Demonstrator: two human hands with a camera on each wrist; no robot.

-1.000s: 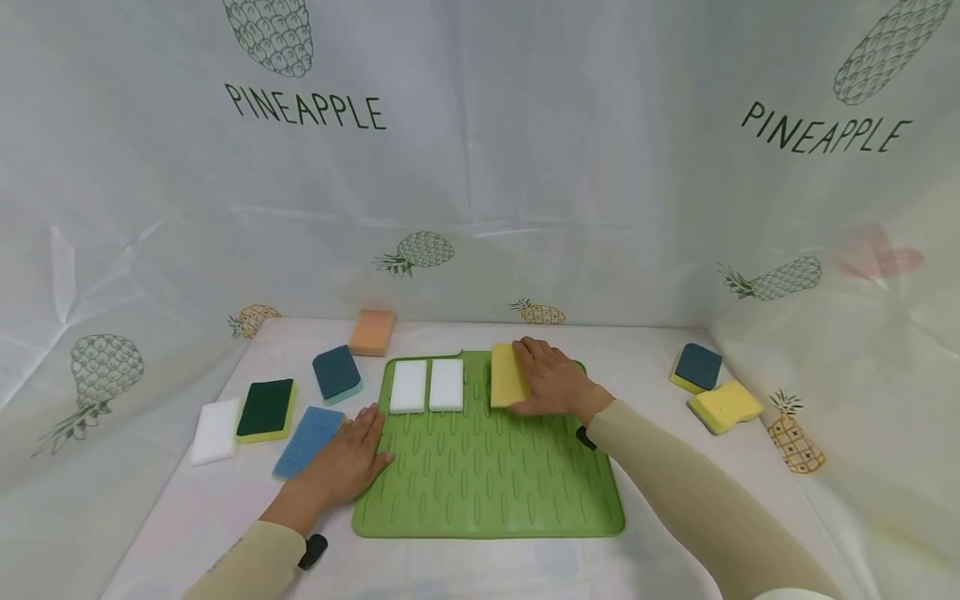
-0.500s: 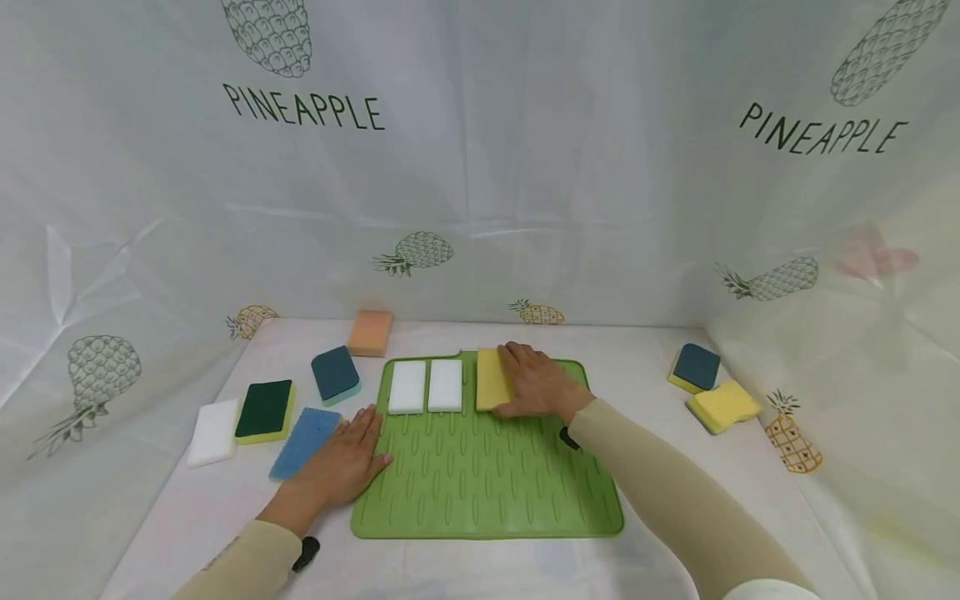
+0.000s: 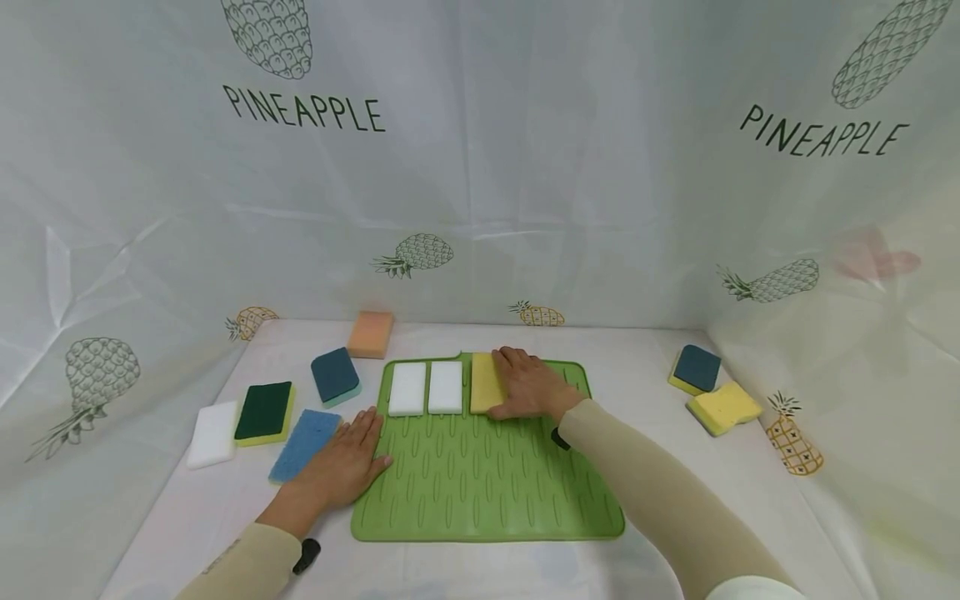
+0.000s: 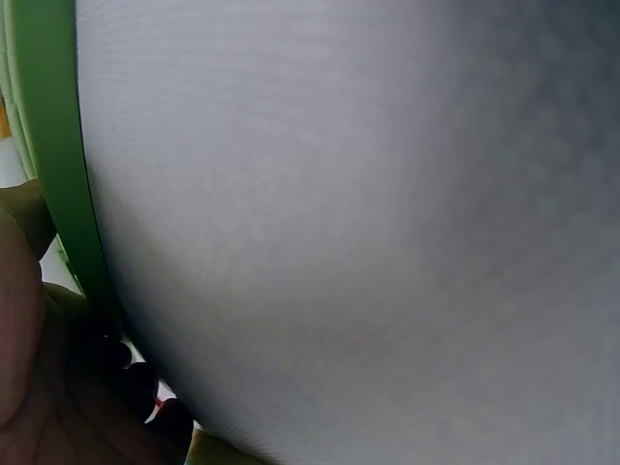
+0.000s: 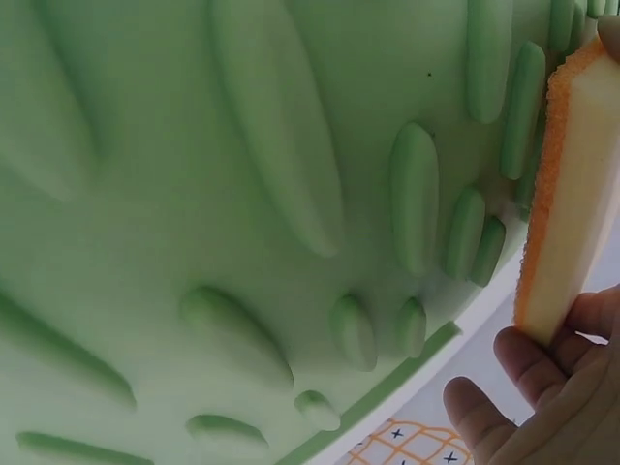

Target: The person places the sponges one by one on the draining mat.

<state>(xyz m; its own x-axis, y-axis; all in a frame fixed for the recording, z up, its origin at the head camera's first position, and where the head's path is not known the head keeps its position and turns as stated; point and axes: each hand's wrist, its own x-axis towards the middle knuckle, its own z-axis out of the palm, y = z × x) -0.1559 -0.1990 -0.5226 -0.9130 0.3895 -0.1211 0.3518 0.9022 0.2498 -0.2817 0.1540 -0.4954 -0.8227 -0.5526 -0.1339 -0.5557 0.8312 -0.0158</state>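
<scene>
A green ribbed mat (image 3: 487, 483) lies in the middle of the table. Two white sponges (image 3: 407, 388) (image 3: 446, 387) sit side by side at its far left corner. My right hand (image 3: 528, 385) lies over a yellow sponge (image 3: 484, 383) just right of them and almost touching the second one. In the right wrist view my fingers (image 5: 504, 387) curl round the end of that sponge (image 5: 567, 194), which has an orange scouring face, above the mat (image 5: 242, 194). My left hand (image 3: 341, 462) rests flat, fingers straight, on the mat's left edge (image 4: 53, 145).
Left of the mat lie a blue sponge (image 3: 305, 433), a green-and-yellow one (image 3: 263, 411), a white one (image 3: 212, 433), a teal one (image 3: 335, 375) and an orange one (image 3: 371, 333). At the right lie a dark-topped sponge (image 3: 697, 368) and a yellow one (image 3: 723, 407). Pineapple-print sheets wall the table.
My right hand has slid the yellow sponge leftwards along the mat's far edge, closing the gap to the white sponges. The left hand has stayed put.
</scene>
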